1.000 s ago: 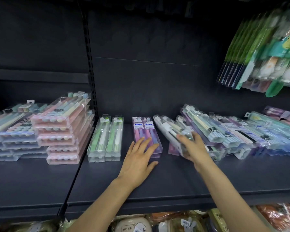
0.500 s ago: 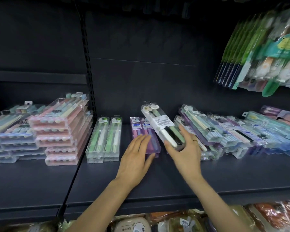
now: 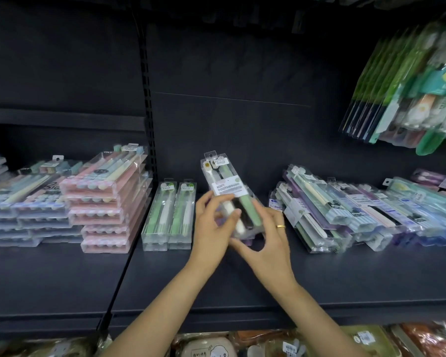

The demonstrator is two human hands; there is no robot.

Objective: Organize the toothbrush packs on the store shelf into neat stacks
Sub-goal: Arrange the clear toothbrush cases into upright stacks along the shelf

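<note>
Both hands, left (image 3: 213,228) & right (image 3: 265,243), are gripping one clear toothbrush pack (image 3: 229,197), tilted above the shelf (image 3: 242,279) mid-bay. Green stack (image 3: 169,215) & pink stack (image 3: 108,202) are sitting neat; the right-side pile (image 3: 345,210) is lying jumbled, so approx. half left.

A shop aisle: a dark metal display shelf (image 3: 319,276) with a slotted upright post (image 3: 147,104) carries rows of clear plastic toothbrush packs with price stickers (image 3: 169,210), pink and blue boxed sets stacked in piles (image 3: 108,202), and green carded packs hanging from pegs (image 3: 397,94), with more wrapped goods on the shelf below (image 3: 281,343)
</note>
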